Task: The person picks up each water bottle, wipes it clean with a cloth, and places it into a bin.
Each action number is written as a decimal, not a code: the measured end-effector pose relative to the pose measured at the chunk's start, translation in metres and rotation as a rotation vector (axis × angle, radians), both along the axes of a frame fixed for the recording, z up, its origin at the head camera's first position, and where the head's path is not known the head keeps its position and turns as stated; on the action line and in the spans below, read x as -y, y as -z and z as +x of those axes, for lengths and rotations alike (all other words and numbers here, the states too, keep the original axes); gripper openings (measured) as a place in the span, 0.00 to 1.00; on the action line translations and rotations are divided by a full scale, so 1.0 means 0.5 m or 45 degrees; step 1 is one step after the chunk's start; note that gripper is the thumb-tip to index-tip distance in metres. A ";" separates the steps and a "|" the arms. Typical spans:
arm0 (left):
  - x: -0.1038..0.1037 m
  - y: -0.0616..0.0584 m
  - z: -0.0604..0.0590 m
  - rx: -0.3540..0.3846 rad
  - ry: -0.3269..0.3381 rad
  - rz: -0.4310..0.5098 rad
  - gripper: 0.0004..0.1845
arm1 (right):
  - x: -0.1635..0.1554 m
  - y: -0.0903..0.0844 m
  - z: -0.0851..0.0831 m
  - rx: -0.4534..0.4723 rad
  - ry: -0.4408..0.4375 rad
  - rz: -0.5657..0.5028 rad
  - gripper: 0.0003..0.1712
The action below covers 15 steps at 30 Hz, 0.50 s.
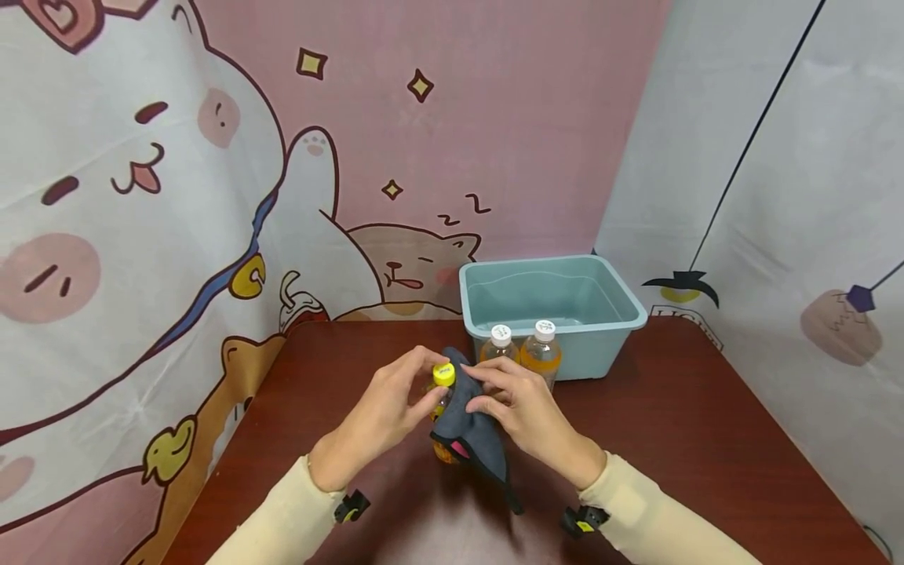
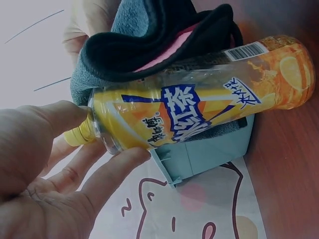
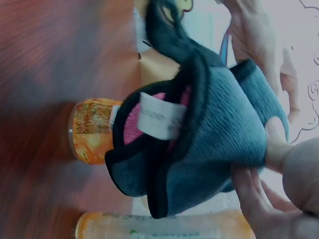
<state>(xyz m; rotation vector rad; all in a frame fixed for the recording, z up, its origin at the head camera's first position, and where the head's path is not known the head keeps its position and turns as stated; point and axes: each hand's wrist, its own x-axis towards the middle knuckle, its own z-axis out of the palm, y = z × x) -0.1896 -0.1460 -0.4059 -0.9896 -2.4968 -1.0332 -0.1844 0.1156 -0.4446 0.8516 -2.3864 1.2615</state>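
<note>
- The left hand is gripping the yellow-capped bottle by its neck at frame centre.
- The right hand is pinching the grey cloth against the bottle's side.
- Two bottles are standing before the blue tub.

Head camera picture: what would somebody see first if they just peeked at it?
Probably the two hands in the middle of the brown table: the left hand holds a yellow-capped orange bottle while the right hand presses a grey cloth on it. Behind stand two more bottles and a blue tub.
</note>
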 end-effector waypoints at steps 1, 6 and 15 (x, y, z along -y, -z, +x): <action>0.000 0.001 0.000 -0.001 0.002 -0.001 0.25 | 0.003 0.001 0.001 -0.007 0.010 0.012 0.34; 0.000 0.001 0.001 -0.011 -0.007 -0.004 0.24 | 0.012 0.005 0.005 -0.062 0.038 0.035 0.32; -0.001 -0.005 0.001 -0.022 -0.020 -0.019 0.25 | 0.008 0.008 0.006 -0.229 0.108 0.072 0.16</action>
